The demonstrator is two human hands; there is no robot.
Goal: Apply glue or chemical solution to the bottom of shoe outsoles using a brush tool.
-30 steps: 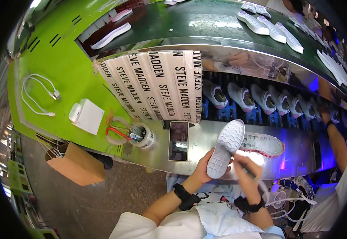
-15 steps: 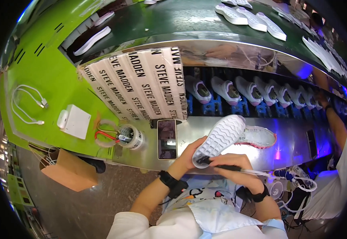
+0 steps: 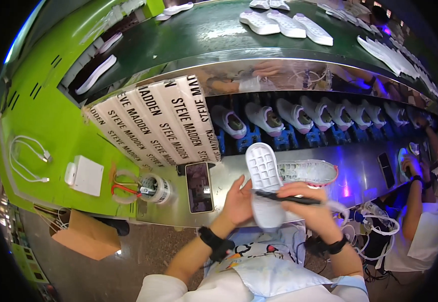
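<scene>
Clamping fingers on a black tool [image 3: 267,195], the right hand [image 3: 307,204] is flanking a white sole [image 3: 265,178] at four o'clock, the left hand [image 3: 238,204] at eight, its finger hold unclear.

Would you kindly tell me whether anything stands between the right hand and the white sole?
Nothing visible blocks it: only the slim black tool, gripped in the right hand, reaches across the white sole. The left hand is at the sole's left edge, not between them.
</scene>
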